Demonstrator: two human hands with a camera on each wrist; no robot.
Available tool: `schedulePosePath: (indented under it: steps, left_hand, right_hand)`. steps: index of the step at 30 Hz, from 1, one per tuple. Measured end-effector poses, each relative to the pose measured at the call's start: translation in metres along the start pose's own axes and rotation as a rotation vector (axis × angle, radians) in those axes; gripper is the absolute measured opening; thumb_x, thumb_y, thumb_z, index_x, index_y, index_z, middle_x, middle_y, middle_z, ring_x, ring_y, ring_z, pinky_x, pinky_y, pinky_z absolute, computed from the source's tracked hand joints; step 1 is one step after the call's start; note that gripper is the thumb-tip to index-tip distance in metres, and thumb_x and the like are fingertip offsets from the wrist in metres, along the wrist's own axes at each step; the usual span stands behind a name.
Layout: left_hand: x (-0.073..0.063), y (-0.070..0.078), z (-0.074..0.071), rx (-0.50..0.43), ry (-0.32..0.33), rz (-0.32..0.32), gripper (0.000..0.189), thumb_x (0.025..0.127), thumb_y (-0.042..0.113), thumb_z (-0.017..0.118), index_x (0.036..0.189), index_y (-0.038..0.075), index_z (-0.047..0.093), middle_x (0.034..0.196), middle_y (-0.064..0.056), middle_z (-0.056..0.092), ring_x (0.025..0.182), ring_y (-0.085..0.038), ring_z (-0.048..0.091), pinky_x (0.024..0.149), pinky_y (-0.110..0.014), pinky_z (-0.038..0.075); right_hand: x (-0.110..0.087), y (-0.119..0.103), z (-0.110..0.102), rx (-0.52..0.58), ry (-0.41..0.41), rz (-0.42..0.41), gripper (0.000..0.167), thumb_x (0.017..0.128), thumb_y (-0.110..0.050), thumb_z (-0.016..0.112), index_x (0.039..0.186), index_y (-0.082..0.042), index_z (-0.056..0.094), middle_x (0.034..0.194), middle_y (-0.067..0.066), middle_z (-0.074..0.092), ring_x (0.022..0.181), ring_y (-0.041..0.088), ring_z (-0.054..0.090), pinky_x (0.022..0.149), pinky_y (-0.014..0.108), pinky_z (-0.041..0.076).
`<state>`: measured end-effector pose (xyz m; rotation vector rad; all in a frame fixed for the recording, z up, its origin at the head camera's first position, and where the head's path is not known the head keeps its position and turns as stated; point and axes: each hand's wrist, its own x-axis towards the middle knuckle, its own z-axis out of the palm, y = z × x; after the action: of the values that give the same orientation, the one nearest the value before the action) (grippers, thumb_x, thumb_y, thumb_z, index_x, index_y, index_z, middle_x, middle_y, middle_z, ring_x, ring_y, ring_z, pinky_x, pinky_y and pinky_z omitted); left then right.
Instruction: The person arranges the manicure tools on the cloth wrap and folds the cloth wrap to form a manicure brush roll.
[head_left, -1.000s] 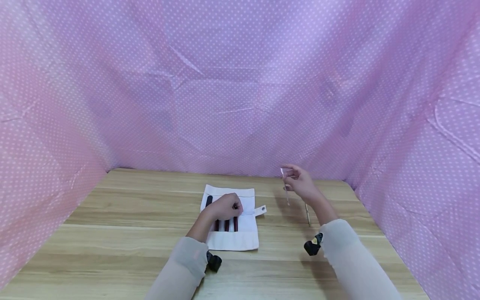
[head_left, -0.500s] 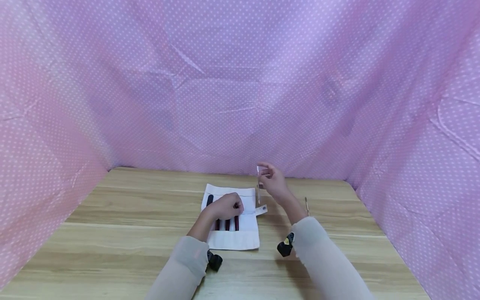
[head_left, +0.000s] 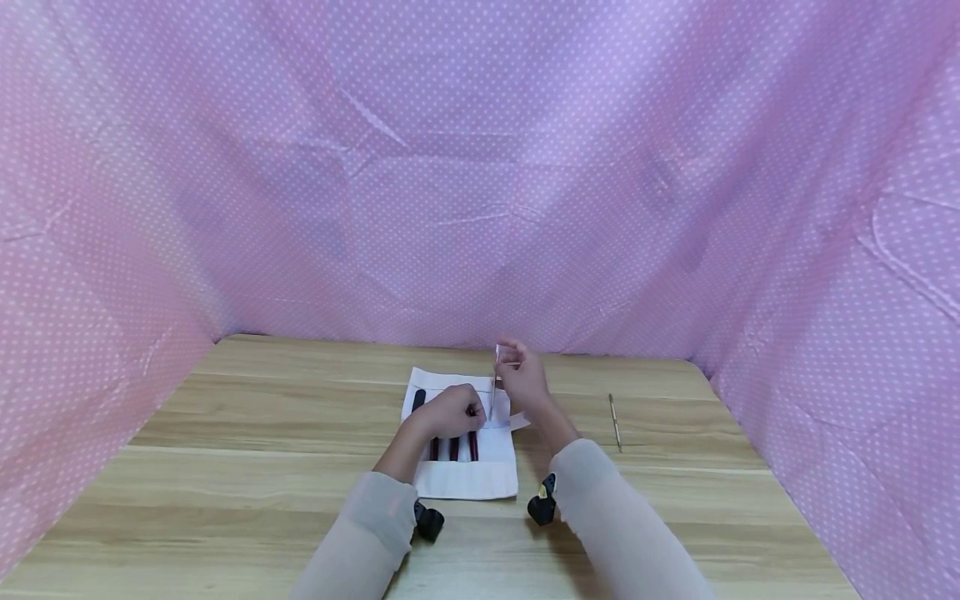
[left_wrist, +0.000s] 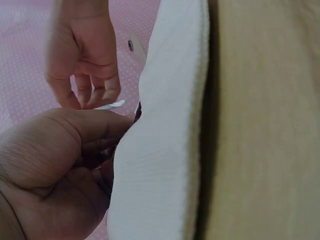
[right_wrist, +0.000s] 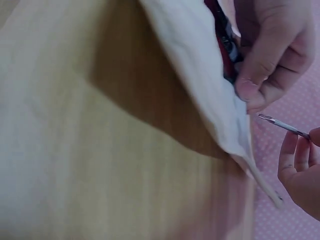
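Note:
A white cloth tool roll (head_left: 465,482) lies unfolded on the table. Several dark red handles (head_left: 454,450) stick out of its pocket, and a black one (head_left: 419,400) shows at its left. Over the roll, my left hand (head_left: 452,411) pinches the pocket's cloth edge between thumb and fingers. My right hand (head_left: 522,379) pinches a slim silver metal tool (right_wrist: 282,124) with a knurled shaft and a small shaped tip. In the right wrist view that tip points at the pocket edge, just beside my left fingertips (right_wrist: 248,90).
Another thin metal tool (head_left: 615,422) lies on the wooden table (head_left: 262,433) to the right. The roll's snap strap (head_left: 520,421) extends from its right side. Pink dotted cloth (head_left: 465,208) hangs behind and at both sides.
My right hand has moved left with the slim metal tool, from beyond the strap to over the roll's right part. My left hand has stayed in place.

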<state>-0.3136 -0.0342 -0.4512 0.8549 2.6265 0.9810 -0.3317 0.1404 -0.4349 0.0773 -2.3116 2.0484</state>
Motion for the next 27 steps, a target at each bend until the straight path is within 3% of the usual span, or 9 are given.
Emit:
schedulePosePath:
  steps: [12, 21, 27]
  left_hand:
    - [0.000, 0.001, 0.002, -0.006, 0.002, 0.001, 0.015, 0.094, 0.002, 0.068, 0.081, 0.009, 0.072, 0.082, 0.004, 0.063, 0.077, -0.012, 0.055, 0.078, -0.034, 0.048]
    - [0.000, 0.000, 0.002, 0.003, 0.003, 0.021, 0.016, 0.093, 0.000, 0.068, 0.081, 0.009, 0.072, 0.084, 0.003, 0.063, 0.080, -0.012, 0.055, 0.080, -0.034, 0.047]
    - [-0.001, 0.000, 0.002, 0.001, -0.003, 0.005, 0.013, 0.091, 0.001, 0.071, 0.081, 0.010, 0.072, 0.087, 0.002, 0.064, 0.080, -0.012, 0.055, 0.079, -0.033, 0.048]
  right_hand:
    - [0.001, 0.016, 0.008, 0.030, 0.004, 0.022, 0.051, 0.093, 0.013, 0.055, 0.142, 0.001, 0.052, 0.101, 0.012, 0.059, 0.086, 0.021, 0.061, 0.078, 0.041, 0.061]
    - [-0.001, 0.020, 0.007, -0.034, -0.033, 0.076, 0.048, 0.095, 0.010, 0.056, 0.142, 0.000, 0.053, 0.110, 0.019, 0.063, 0.085, 0.023, 0.064, 0.076, 0.037, 0.060]
    - [-0.003, 0.023, 0.005, -0.068, -0.078, 0.084, 0.041, 0.096, 0.007, 0.057, 0.136, 0.001, 0.057, 0.103, 0.015, 0.064, 0.084, 0.020, 0.065, 0.074, 0.034, 0.060]
